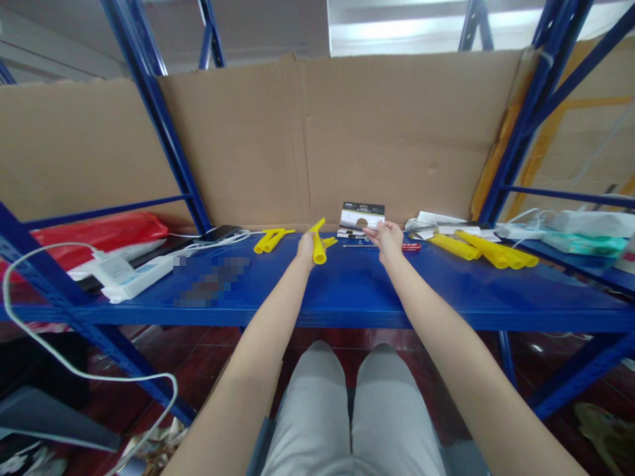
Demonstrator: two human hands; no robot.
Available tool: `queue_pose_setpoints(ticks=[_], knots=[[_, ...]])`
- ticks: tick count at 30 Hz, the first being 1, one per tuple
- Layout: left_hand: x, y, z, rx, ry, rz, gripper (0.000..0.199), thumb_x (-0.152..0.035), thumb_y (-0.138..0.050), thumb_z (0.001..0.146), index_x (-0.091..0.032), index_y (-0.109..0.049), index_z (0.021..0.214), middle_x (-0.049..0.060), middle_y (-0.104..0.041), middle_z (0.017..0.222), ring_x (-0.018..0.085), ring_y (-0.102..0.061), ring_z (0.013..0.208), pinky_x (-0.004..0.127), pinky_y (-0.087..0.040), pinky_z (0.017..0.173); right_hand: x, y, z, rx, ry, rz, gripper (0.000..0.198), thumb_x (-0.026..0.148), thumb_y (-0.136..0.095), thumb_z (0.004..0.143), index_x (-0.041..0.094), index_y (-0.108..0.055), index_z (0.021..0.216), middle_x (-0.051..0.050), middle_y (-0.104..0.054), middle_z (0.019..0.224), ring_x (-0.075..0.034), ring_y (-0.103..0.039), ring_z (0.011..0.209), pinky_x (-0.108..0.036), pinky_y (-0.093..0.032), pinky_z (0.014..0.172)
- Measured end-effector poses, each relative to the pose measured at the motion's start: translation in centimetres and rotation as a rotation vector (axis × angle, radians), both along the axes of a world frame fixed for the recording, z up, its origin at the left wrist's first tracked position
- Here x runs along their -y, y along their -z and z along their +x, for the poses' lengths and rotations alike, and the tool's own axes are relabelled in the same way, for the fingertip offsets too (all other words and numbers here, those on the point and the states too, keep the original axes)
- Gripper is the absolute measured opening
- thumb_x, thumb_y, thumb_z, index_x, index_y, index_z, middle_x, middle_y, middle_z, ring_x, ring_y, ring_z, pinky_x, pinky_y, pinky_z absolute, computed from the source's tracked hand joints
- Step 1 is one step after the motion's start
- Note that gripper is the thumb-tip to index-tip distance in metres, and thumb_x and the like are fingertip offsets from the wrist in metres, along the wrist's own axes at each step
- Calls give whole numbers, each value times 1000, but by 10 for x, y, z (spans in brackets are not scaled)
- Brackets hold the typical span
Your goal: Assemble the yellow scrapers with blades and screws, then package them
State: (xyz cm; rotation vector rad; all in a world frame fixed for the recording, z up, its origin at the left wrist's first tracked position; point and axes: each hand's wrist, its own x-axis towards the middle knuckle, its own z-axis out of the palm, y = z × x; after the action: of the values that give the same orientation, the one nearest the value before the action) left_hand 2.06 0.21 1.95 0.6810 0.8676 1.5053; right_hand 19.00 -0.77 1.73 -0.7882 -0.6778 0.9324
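My left hand [306, 250] is wrapped round a yellow tapered tube [318, 246], its wide round end towards me. Another yellow piece [329, 242] shows just to the right of that tube, partly hidden. In my right hand [387, 238] a black-and-white printed card [362, 217] is pinched at its lower right corner, standing upright with a round brownish spot on it. Behind the right wrist, a screwdriver with a red handle [411, 247] lies on the blue tabletop [354, 291].
More yellow tubes [272, 240] lie left of my left hand, and several [489, 251] on the right. White papers [436, 223] rest behind those. A white power strip [143, 276] with cables is at left. Cardboard [372, 132] and blue posts [516, 145] bound the back.
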Motion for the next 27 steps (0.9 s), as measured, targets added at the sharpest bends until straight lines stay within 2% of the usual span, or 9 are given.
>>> queue_pose_setpoints(ticks=[3, 8, 12, 15, 18, 23, 27], knots=[[-1, -2, -1, 59, -26, -40, 30, -21, -36, 91, -18, -65, 99, 7, -58, 74, 21, -66, 68, 34, -56, 61, -2, 0, 1, 25, 19, -21, 17, 16, -56, 86, 22, -42, 77, 9, -57, 56, -6, -61, 46, -17, -53, 51], [-11, 4, -5, 40, -300, -83, 23, -16, -39, 90, -18, -58, 102, 5, -61, 83, 16, -65, 78, 26, -56, 66, -4, 1, 0, 70, 70, -62, 17, 12, -56, 81, 21, -44, 72, 10, -50, 49, -5, -49, 38, -17, -52, 44], [-18, 9, -7, 21, -367, -69, 18, -14, -42, 90, -19, -55, 101, 4, -64, 92, 15, -66, 88, 22, -54, 69, 1, 1, -1, 112, 5, -119, 19, 6, -52, 79, 19, -47, 66, 10, -45, 43, -4, -40, 36, -22, -56, 45], [-19, 10, -5, 12, -395, -67, 17, -13, -44, 90, -18, -54, 103, 5, -64, 98, 14, -66, 90, 22, -54, 72, 3, 2, -4, 154, -34, -129, 19, 5, -52, 79, 18, -48, 65, 9, -45, 41, -4, -39, 34, -21, -54, 42], [-18, 10, -1, 11, -339, -64, 16, -13, -46, 89, -17, -54, 102, 5, -65, 89, 15, -67, 82, 25, -54, 71, 3, 3, -7, 195, -93, -133, 18, 5, -51, 80, 18, -49, 68, 7, -49, 42, -5, -43, 35, -21, -54, 42], [-17, 11, 5, 7, -124, -48, 7, -12, -50, 87, -15, -56, 89, 2, -63, 70, 13, -63, 57, 28, -54, 65, 5, 6, -13, 199, -213, -129, 17, 5, -55, 80, 18, -48, 72, 6, -54, 47, -9, -52, 37, -22, -52, 39], [-14, 10, 6, -4, -20, -49, 11, -14, -51, 86, -15, -56, 77, 2, -62, 63, 14, -60, 51, 27, -53, 61, 7, 6, -14, 241, -219, -132, 19, 4, -54, 81, 18, -47, 71, 5, -55, 47, -10, -55, 37, -23, -52, 40]])
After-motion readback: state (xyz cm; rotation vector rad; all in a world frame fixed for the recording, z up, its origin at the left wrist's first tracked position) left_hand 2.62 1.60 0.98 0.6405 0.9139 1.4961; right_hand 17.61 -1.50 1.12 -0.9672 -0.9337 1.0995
